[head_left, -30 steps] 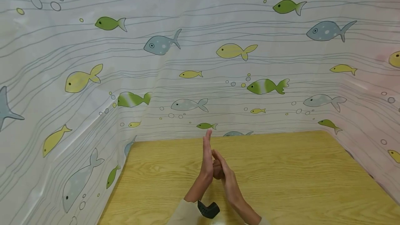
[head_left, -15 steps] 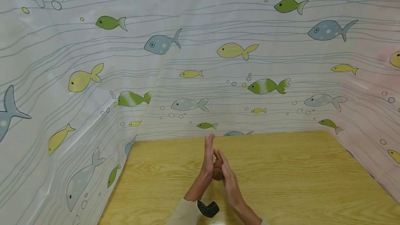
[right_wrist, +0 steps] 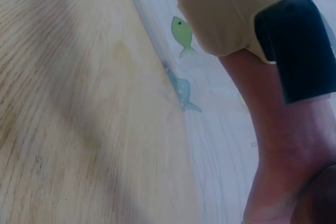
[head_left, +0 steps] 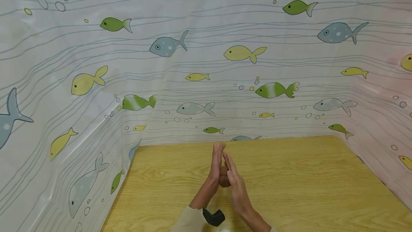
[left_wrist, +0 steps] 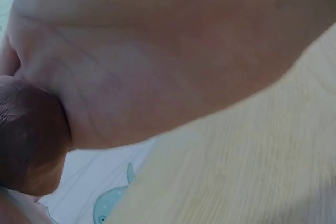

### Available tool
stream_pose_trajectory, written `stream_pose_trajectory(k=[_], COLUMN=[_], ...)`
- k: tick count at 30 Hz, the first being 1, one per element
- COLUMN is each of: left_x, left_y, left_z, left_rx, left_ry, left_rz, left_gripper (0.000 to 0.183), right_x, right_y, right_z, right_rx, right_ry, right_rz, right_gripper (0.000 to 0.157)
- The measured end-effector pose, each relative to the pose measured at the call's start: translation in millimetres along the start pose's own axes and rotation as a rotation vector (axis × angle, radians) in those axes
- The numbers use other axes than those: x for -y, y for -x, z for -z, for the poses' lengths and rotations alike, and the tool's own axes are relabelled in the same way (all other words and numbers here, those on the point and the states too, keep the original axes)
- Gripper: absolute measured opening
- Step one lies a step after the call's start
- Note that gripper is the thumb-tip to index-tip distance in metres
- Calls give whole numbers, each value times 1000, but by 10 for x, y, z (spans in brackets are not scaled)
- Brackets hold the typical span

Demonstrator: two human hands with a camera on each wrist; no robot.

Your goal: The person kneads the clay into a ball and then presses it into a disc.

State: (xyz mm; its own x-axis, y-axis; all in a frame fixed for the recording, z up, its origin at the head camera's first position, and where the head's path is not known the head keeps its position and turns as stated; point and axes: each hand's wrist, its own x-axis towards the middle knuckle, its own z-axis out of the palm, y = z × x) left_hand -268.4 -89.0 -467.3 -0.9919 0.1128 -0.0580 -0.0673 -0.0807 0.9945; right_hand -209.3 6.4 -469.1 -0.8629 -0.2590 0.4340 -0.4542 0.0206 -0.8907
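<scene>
A smooth brown lump, looking like modelling clay, sits between two upright palms above the table in the head view. My left hand presses it from the left, fingers straight and pointing away. From the right, my right hand lies against it with straight fingers leaning toward the left hand. Both hands partly hide the lump. In the left wrist view the brown lump touches the heel of a hand. Part of the brown lump shows at the lower right corner of the right wrist view.
A wood-grain table lies beneath the hands. White sheeting with printed fish rises behind it and along both sides. A black wrist device is worn at the left sleeve.
My left hand has slid back toward the body and slightly right, its fingertips lower in view. The right hand has shifted only slightly. More of the lump's near side shows than a second ago.
</scene>
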Motion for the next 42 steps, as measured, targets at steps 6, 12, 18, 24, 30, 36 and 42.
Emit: stream_pose_trajectory(k=[6,12,18,24,30,36,42], left_x=[30,43,71,98,128,167,161], left_y=[29,59,97,103,110,139,147], left_z=[-2,-9,-9,-15,-33,-82,-107], left_rx=[25,61,52,73,62,90,132], left_ry=[16,6,-37,-79,-117,-88,-96], left_rz=[18,44,50,8,13,-43,-116], left_gripper=[66,67,65,60,59,56,51], right_x=[20,35,27,103,288,277,98], right_y=[-29,-61,-95,-140,-193,-239,-321], right_z=[6,17,53,79,95,89,82], right_rx=[-7,-27,-18,-15,10,-18,-89], right_ry=[47,89,48,32,7,76,179], right_rz=[31,50,29,3,-22,-28,-16], right_gripper=[48,48,46,46,48,48,47])
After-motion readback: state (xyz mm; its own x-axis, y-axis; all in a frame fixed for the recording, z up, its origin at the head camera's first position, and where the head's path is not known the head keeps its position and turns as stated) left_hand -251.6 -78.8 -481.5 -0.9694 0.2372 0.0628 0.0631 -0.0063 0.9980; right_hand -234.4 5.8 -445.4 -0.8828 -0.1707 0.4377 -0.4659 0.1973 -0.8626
